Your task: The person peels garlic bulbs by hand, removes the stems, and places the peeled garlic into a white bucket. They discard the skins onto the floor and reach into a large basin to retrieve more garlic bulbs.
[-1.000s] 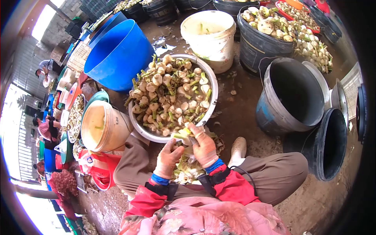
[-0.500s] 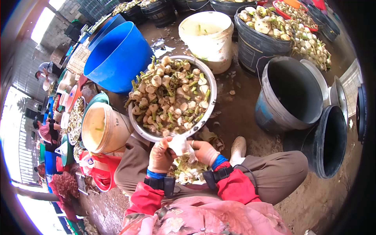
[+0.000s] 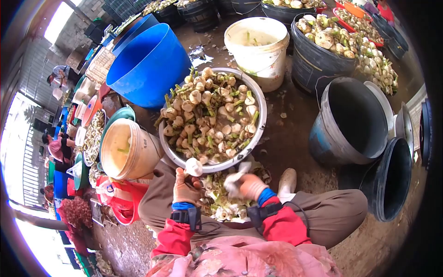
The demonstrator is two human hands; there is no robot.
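Observation:
My left hand (image 3: 186, 188) is closed on a white garlic bulb (image 3: 194, 167), which sticks up above the thumb at the near rim of a round basin. This basin (image 3: 261, 134) holds many garlic bulbs with green stem stubs, in murky water. To the right, my right hand (image 3: 250, 187) is closed around pale, loose peel (image 3: 234, 181), somewhat blurred. Beneath and between both hands lies a heap of peeled skins (image 3: 224, 203).
A blue tub (image 3: 150, 64), a white bucket (image 3: 258, 57) and a black tub of garlic (image 3: 318, 57) stand behind the basin. Empty buckets (image 3: 353, 120) are at right, a cream bucket (image 3: 122, 147) at left. People (image 3: 60, 147) work at far left.
My hands have moved apart. The bulb in my left hand now shows white and bare, and my right hand has pulled peel away to the right. The view has shifted slightly.

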